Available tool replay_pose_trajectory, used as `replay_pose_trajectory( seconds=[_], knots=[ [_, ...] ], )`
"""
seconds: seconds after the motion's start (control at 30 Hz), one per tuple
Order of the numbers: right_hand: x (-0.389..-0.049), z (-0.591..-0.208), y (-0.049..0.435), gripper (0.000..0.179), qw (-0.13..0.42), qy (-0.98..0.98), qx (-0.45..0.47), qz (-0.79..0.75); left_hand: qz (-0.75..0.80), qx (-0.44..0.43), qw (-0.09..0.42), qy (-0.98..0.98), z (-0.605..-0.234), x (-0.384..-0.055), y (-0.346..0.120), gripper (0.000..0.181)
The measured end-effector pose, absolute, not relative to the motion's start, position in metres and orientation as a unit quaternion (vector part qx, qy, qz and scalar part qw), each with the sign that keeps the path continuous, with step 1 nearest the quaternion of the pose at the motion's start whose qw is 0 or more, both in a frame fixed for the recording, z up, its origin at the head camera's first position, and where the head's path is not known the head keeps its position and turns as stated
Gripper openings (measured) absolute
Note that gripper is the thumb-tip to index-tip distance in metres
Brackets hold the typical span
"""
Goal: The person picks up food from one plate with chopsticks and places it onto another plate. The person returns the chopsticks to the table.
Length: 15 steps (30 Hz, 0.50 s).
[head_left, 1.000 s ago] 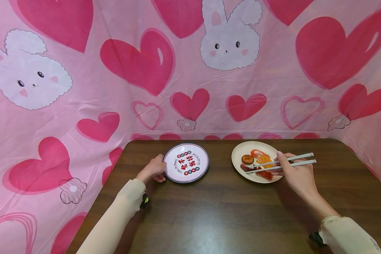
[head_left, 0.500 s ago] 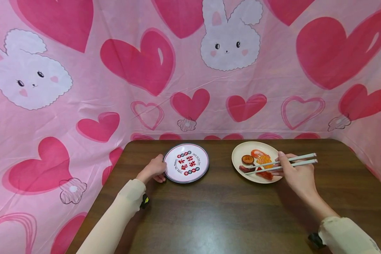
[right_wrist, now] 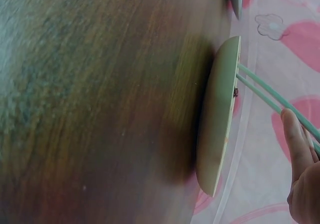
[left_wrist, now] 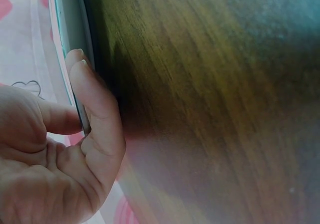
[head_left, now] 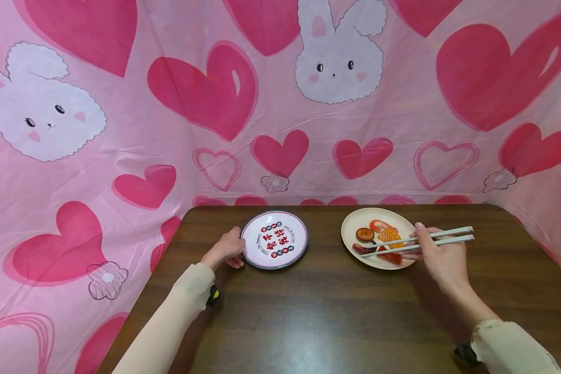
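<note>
At the left, my left hand (head_left: 226, 248) pinches the rim of a white plate (head_left: 253, 231) with red lettering and a dark blue edge. The left wrist view shows its fingers (left_wrist: 100, 108) curled under the rim, the thumb on the other side. My right hand (head_left: 444, 259) holds pale green chopsticks (head_left: 453, 240) above a beige plate (head_left: 350, 228). Their tips are at a dark red food piece (head_left: 362, 248); whether they grip it I cannot tell. Also on that plate lie a brown mushroom cap (head_left: 365, 235), an orange shrimp (head_left: 378, 225), a yellow-orange piece (head_left: 389, 236) and a red strip (head_left: 390, 255).
Both plates rest near the far edge of a dark wooden table (head_left: 308, 311), with a gap between them. Behind it hangs a pink cloth (head_left: 280, 114) printed with hearts and rabbits. Black straps (head_left: 212, 296) show at both wrists.
My right hand has shifted slightly to the right with the chopsticks. Their tips have parted a little around the dark red piece. My left hand and its plate stay still.
</note>
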State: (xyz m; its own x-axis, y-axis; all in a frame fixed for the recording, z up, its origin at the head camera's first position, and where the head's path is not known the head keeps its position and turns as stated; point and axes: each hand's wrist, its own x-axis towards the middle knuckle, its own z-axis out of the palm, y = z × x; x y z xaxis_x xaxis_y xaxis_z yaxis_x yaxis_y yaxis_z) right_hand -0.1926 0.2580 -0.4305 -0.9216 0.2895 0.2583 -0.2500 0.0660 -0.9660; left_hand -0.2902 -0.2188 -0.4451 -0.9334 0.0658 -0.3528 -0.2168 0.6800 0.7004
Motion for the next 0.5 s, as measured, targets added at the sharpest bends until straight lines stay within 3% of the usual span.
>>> replay_pose_trajectory(
  seconds=[0.3,0.5],
  knots=[
    [-0.1917,-0.427,0.2565,0.041,0.202,-0.679,-0.003,0.706,0.392,-0.045,0.177,0.902,-0.4447,-0.2903,-0.2179,0.06],
    [-0.1892,-0.4223,0.2546,0.033,0.205,-0.656,0.008,0.726,0.388,-0.046,0.178,0.903,-0.4429,-0.2889,-0.2167,0.059]
  ],
)
